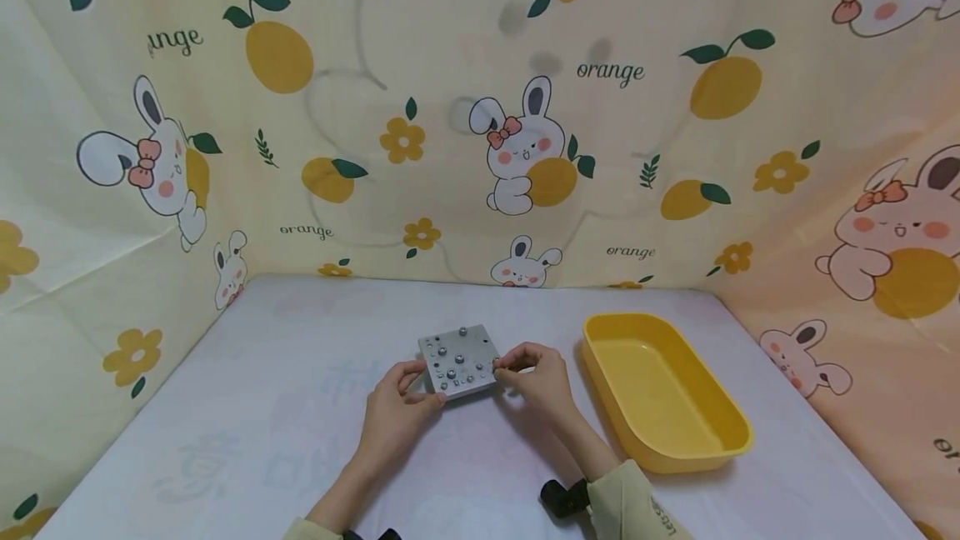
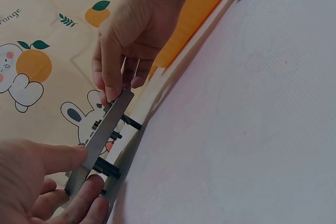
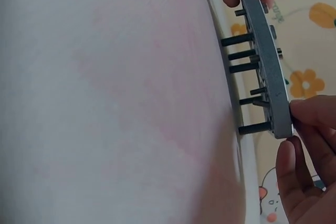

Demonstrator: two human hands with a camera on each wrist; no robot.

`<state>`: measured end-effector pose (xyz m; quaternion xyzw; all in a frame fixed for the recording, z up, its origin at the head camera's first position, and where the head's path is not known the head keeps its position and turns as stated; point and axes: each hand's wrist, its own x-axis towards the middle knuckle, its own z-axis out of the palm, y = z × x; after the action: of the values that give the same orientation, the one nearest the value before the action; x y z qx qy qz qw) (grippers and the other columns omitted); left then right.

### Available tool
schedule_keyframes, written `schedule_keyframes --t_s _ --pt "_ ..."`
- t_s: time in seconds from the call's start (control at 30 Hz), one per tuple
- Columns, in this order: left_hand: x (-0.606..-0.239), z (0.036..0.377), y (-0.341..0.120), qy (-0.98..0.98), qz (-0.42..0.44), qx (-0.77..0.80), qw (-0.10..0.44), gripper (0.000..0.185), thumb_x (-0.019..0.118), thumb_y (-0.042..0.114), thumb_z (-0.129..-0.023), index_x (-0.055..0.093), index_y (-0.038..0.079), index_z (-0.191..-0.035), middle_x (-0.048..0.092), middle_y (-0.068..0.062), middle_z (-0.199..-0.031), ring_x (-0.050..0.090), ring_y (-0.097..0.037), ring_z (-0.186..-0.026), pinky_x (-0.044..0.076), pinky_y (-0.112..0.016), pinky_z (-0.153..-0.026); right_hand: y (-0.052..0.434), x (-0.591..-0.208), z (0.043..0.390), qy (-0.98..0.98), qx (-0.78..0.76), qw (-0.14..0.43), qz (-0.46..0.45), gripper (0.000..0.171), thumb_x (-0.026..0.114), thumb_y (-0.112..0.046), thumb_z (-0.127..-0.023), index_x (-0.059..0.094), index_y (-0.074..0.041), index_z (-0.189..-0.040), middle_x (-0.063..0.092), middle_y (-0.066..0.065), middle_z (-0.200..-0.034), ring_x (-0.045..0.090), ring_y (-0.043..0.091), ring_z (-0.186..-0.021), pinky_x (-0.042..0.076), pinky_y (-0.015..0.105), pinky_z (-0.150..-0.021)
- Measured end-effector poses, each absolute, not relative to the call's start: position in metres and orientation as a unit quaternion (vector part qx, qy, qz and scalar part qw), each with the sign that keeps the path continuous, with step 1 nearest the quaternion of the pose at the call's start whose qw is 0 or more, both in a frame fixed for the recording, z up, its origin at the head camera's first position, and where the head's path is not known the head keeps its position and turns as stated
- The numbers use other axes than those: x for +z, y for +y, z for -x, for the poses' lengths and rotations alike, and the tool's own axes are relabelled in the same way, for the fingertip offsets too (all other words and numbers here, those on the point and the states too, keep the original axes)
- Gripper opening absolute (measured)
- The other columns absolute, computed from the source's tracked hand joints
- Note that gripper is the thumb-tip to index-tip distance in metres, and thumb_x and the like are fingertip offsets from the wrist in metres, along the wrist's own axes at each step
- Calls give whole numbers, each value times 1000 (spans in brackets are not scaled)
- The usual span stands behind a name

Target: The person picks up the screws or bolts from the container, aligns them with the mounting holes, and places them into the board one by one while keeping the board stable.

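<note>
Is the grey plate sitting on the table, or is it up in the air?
Apart. The right wrist view shows the grey plate held up by both hands, with a gap between its dark pins and the table.

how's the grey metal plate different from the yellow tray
The grey metal plate is small, square and flat, with bolts through it; the yellow tray is bigger, oblong and walled, with nothing in it. The plate is held above the table by both hands; the tray rests on the table, untouched.
</note>
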<state>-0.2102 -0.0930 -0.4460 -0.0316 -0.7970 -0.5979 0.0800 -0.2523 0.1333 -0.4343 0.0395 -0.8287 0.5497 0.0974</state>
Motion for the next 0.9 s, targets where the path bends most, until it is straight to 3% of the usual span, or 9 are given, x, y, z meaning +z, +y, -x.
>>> schedule_keyframes --t_s 0.4,0.53,0.73,0.9 --pt "-446 210 -93 -798 35 -597 81 59 82 10 -78 56 5 -131 59 -15 -132 69 -14 -83 49 -48 -90 141 -420 247 -844 522 113 -42 15 82 -2 -77 72 -13 -81 70 -4 -79 63 18 -82 43 43 -89" --pt "-449 211 -92 -797 36 -598 77 59 81 10 -78 55 4 -131 58 -15 -135 69 -14 -83 50 -46 -89 148 -413 245 -852 510 116 -34 15 82 -3 -77 73 -13 -82 70 -5 -79 63 16 -81 47 39 -83" --pt "-447 211 -92 -796 37 -599 78 59 81 11 -79 55 4 -132 58 -16 -134 69 -14 -84 51 -45 -89 163 -379 233 -856 497 134 -52 8 80 -9 -82 72 -11 -84 70 -1 -81 63 19 -80 51 34 -70" --pt "-445 209 -93 -796 38 -598 82 59 82 11 -79 55 3 -131 58 -17 -133 69 -16 -85 50 -47 -90 189 -345 228 -859 490 116 -93 13 78 -20 -87 71 -11 -92 70 2 -88 62 24 -82 53 31 -71"
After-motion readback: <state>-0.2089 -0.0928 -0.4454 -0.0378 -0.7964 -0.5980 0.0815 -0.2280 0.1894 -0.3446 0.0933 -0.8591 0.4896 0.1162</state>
